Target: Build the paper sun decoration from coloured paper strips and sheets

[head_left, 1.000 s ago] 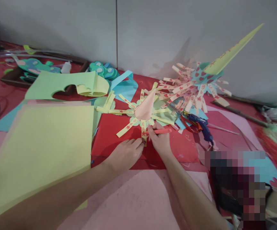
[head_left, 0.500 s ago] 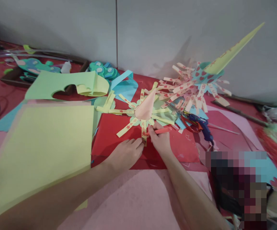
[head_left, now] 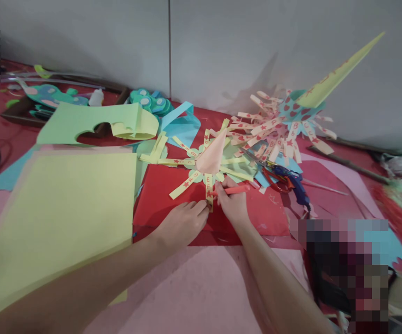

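Note:
A pink paper cone (head_left: 212, 155) stands on a pale green scalloped paper base with yellow strips fanning out, several marked with red letters and stars. My right hand (head_left: 231, 202) is closed around a red marker (head_left: 236, 189), its tip at the red star on the strip that points toward me. The lower end of that yellow paper strip (head_left: 208, 180) is held by the closed fingers of my left hand (head_left: 189, 220). Beneath the strips lies a red board (head_left: 159, 199), on which both hands rest.
Large yellow sheets (head_left: 79, 199) lie at left, with a green cut-out sheet (head_left: 89, 118) behind. To the right are scissors (head_left: 277, 182), a blue glue gun (head_left: 293, 178) and a paper hat (head_left: 300, 109) with a tall yellow cone. A tray (head_left: 16, 116) stands far left.
Hardly anything differs. The marker tip and my right fingers have shifted very slightly at the star; my left hand stays in place.

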`<state>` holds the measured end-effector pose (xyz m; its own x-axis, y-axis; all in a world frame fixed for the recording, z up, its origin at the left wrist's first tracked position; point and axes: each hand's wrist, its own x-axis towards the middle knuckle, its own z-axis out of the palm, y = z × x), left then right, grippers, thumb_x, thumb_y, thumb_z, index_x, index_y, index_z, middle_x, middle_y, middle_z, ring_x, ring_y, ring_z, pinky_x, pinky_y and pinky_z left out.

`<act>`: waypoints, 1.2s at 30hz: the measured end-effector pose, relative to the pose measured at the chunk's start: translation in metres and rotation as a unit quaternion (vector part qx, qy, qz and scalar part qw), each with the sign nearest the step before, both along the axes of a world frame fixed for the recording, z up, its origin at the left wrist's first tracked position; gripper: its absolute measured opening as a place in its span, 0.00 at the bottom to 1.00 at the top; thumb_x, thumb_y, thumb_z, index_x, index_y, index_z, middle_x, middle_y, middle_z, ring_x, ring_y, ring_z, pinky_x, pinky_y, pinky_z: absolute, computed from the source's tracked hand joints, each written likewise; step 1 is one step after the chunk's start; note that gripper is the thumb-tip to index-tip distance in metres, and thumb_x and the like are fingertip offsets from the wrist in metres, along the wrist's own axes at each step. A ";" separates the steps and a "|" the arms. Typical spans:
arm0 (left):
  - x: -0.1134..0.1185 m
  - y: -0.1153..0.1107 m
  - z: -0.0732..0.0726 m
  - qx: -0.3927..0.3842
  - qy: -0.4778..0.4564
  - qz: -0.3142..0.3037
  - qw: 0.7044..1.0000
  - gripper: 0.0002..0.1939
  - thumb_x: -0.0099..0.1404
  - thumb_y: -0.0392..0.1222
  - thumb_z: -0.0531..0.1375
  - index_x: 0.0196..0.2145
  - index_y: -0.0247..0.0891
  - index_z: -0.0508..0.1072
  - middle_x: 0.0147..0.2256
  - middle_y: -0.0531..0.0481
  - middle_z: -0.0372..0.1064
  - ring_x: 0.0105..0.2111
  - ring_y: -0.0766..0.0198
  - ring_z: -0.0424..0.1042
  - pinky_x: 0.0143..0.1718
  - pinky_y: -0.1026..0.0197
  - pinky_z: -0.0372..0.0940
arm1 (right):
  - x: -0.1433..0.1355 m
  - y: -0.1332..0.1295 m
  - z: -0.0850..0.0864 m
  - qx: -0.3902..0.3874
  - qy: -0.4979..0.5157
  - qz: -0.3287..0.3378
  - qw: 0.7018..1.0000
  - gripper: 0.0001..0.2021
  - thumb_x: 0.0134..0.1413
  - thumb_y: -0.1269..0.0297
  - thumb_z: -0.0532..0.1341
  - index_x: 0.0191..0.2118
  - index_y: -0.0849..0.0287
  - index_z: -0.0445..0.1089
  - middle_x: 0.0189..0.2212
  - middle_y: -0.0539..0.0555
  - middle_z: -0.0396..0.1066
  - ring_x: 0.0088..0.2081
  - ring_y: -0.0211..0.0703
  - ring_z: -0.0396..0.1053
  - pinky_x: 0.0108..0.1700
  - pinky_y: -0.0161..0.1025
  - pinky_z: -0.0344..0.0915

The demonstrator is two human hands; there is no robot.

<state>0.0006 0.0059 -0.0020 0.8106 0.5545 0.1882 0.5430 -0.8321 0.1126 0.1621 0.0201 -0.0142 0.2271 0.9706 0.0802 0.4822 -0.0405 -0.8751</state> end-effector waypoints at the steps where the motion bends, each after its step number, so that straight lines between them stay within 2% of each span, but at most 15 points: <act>1: 0.000 0.000 0.000 0.002 0.001 0.000 1.000 0.11 0.65 0.31 0.47 0.40 0.31 0.68 0.31 0.48 0.66 0.29 0.64 0.68 0.30 0.60 0.65 | 0.000 0.000 0.000 0.002 -0.010 0.000 1.000 0.15 0.53 0.58 0.53 0.20 0.55 0.49 0.11 0.42 0.52 0.16 0.32 0.55 0.23 0.32 0.54; 14: 0.000 0.000 0.001 -0.016 -0.018 -0.003 1.000 0.12 0.65 0.30 0.46 0.41 0.31 0.67 0.32 0.47 0.66 0.30 0.64 0.68 0.31 0.60 0.64 | 0.000 0.000 0.002 0.008 -0.014 -0.008 1.000 0.16 0.54 0.57 0.53 0.20 0.56 0.50 0.12 0.43 0.53 0.18 0.33 0.56 0.24 0.32 0.55; 25: 0.000 0.000 0.000 0.007 0.001 -0.001 1.000 0.11 0.64 0.30 0.48 0.41 0.31 0.68 0.33 0.48 0.67 0.29 0.64 0.69 0.29 0.60 0.65 | -0.001 0.000 0.004 0.011 -0.010 -0.010 1.000 0.16 0.54 0.56 0.52 0.20 0.55 0.50 0.12 0.43 0.53 0.17 0.32 0.55 0.22 0.32 0.54; 29: 0.000 0.000 0.000 0.013 0.006 -0.005 1.000 0.11 0.64 0.30 0.48 0.41 0.31 0.68 0.33 0.48 0.67 0.28 0.64 0.68 0.29 0.61 0.64 | 0.001 -0.003 0.008 0.058 0.020 -0.071 0.996 0.15 0.55 0.55 0.53 0.22 0.55 0.52 0.12 0.42 0.55 0.16 0.33 0.58 0.23 0.33 0.57; 32: -0.001 0.001 -0.002 0.017 -0.004 -0.005 1.000 0.12 0.65 0.31 0.48 0.42 0.31 0.67 0.34 0.48 0.67 0.29 0.65 0.68 0.29 0.62 0.64 | 0.008 -0.003 0.013 0.116 -0.001 -0.120 0.986 0.11 0.56 0.55 0.53 0.30 0.57 0.60 0.19 0.46 0.65 0.20 0.34 0.62 0.26 0.35 0.61; 34: -0.001 0.002 -0.003 0.020 -0.020 -0.001 1.000 0.12 0.65 0.31 0.48 0.43 0.32 0.67 0.35 0.48 0.68 0.30 0.66 0.69 0.30 0.62 0.64 | 0.017 -0.001 0.015 0.145 -0.030 -0.134 0.980 0.11 0.57 0.56 0.51 0.35 0.58 0.63 0.28 0.52 0.70 0.25 0.36 0.66 0.31 0.37 0.63; 36: -0.002 0.003 -0.003 0.029 -0.032 -0.001 0.999 0.13 0.64 0.31 0.48 0.44 0.32 0.67 0.37 0.48 0.69 0.31 0.65 0.69 0.31 0.62 0.64 | 0.027 0.002 0.014 0.156 -0.068 -0.126 0.977 0.12 0.58 0.57 0.50 0.37 0.58 0.65 0.33 0.55 0.72 0.32 0.39 0.68 0.36 0.39 0.64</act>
<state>-0.0011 0.0088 -0.0052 0.7977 0.5386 0.2712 0.5339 -0.8399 0.0976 0.1888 0.0223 -0.0006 0.4228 0.8088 0.4088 0.6035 0.0852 -0.7928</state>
